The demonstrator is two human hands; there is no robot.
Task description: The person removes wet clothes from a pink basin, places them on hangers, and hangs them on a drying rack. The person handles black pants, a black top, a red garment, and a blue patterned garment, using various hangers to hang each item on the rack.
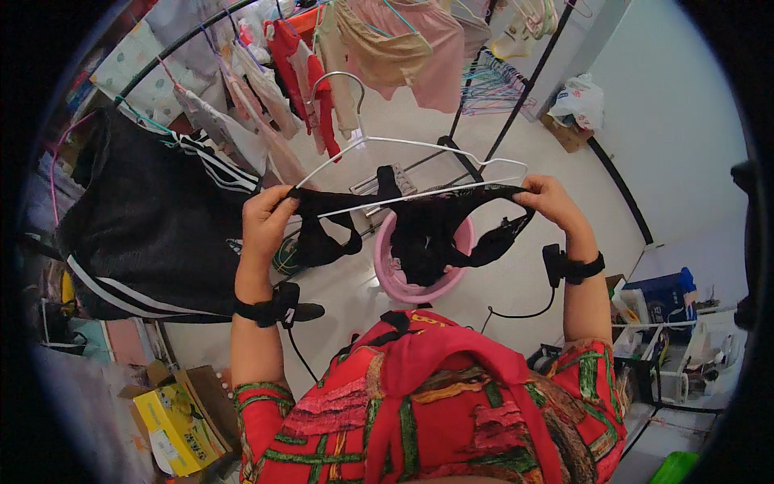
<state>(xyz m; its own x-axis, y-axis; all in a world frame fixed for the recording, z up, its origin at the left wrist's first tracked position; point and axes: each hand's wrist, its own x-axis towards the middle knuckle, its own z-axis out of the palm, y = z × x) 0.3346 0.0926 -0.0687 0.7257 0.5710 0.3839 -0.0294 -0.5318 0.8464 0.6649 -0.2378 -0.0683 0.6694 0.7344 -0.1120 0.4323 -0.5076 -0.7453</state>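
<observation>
A black bra [423, 224] is stretched out between my two hands on a white clothes hanger [417, 140] with a metal hook. My left hand [266, 212] pinches one end of it at the hanger's left corner. At the opposite corner, my right hand [550, 199] grips the black fabric with thumb and fingers. Loops of the garment hang down below the hanger's bar. Beneath it on the floor stands a pink bucket [384, 266], its opening partly hidden by the black cloth.
Left of my hands hangs a large black garment [163, 236] with white stripes. Several clothes, including pink shorts [438, 57], hang from a black rack rail [175, 45]. Spare hangers [496, 85] cluster at the back. A yellow carton [181, 426] sits at lower left.
</observation>
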